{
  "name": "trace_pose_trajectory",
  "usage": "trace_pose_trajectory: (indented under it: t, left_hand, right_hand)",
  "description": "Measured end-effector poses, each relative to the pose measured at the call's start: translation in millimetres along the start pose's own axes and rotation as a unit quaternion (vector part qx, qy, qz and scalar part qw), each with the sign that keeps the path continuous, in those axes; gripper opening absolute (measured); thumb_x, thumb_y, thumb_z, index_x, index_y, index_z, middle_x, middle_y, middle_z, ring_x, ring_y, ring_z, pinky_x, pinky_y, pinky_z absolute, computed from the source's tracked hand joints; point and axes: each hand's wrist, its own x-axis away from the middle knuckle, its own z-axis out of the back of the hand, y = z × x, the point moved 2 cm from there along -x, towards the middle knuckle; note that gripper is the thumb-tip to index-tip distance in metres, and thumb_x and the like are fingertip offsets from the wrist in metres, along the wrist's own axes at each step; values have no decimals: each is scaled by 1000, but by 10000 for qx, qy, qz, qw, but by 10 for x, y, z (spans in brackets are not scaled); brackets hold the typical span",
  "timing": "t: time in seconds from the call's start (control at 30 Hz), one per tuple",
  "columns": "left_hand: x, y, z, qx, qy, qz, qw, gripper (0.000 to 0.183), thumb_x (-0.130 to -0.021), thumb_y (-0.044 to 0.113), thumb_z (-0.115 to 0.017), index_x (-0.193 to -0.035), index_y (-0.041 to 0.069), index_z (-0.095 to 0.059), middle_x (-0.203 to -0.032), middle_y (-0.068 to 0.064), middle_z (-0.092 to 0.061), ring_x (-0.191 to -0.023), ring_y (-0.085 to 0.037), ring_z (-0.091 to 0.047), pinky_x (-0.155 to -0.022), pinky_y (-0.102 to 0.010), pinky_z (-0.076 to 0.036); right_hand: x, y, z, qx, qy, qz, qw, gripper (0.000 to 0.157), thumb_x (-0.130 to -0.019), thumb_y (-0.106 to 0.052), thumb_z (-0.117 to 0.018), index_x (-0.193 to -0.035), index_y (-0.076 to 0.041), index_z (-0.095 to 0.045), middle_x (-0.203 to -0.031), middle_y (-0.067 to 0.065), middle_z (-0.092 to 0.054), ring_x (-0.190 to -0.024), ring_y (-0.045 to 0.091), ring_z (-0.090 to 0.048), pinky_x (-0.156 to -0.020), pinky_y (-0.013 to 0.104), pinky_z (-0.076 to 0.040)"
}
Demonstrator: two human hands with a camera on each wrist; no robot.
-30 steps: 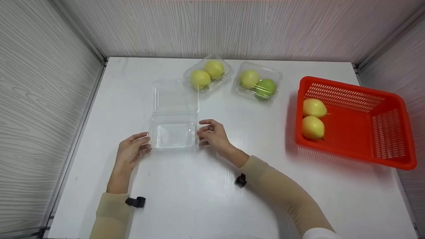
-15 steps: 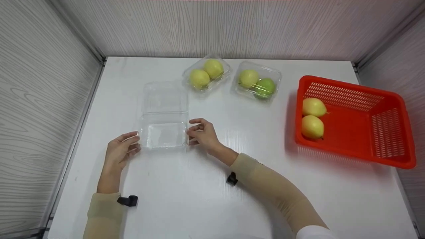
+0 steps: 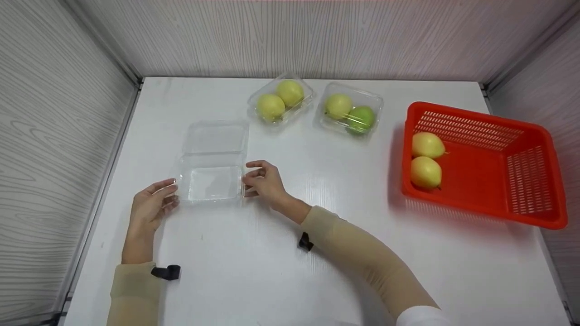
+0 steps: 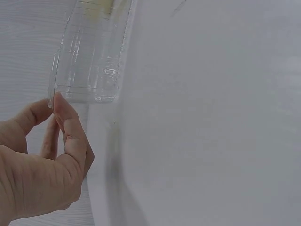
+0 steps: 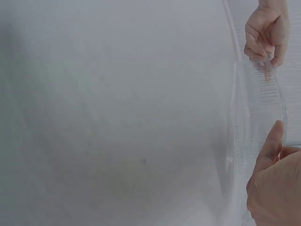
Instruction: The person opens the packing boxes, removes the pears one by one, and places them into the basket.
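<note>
A clear plastic clamshell box [image 3: 212, 183] lies unfolded on the white table, its lid [image 3: 216, 137] laid back towards the far side. Nothing is inside it. My left hand [image 3: 152, 203] pinches the box's left rim between thumb and fingers; the left wrist view shows the fingertips [image 4: 60, 100] at the rim's corner. On the opposite side my right hand [image 3: 267, 183] pinches the right rim. The right wrist view shows both hands at the two ends of the box [image 5: 258, 108], with the right thumb along the rim.
Two closed clear boxes, one [image 3: 281, 98] with two yellow-green pears and another [image 3: 353, 108] with a yellowish and a green fruit, stand at the back. A red plastic basket [image 3: 485, 217] at the right holds two yellow pears [image 3: 426, 172]. Wood-grain panels [image 3: 290, 40] border the table.
Both hands have moved left together, carrying the open clamshell box with them. Its lid has sunk back flatter. The basket and the filled boxes stay in place.
</note>
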Motion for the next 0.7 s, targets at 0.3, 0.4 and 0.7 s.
trace_pose_trajectory:
  t: [0.3,0.4,0.7]
  left_hand:
    - [-65,59,113,105,432,-10,9990,32,-97,10,-77,-127,8,-68,-95,7,-69,-81,-10,-66,-71,-18,-63]
    - [-89,82,152,126,493,26,9987,32,-97,11,-77,-127,9,-69,-97,6,-69,-84,-11,-66,-72,-18,-63]
    - [-188,158,284,267,560,139,9980,25,-96,12,-78,-120,13,-73,-106,6,-66,-90,-13,-64,-73,-18,-62]
  right_hand:
    - [-77,-24,-185,-165,-110,-65,9998,46,-98,2,-69,-142,-1,-56,-95,3,-70,-76,13,-71,-68,29,-69]
    - [-121,-29,-243,-246,-59,-105,9996,46,-98,3,-69,-141,-2,-58,-93,3,-71,-75,13,-70,-68,29,-69]
    - [-247,-53,-409,-295,-59,-135,9995,46,-97,3,-70,-142,-1,-59,-93,5,-71,-76,14,-71,-73,34,-70]
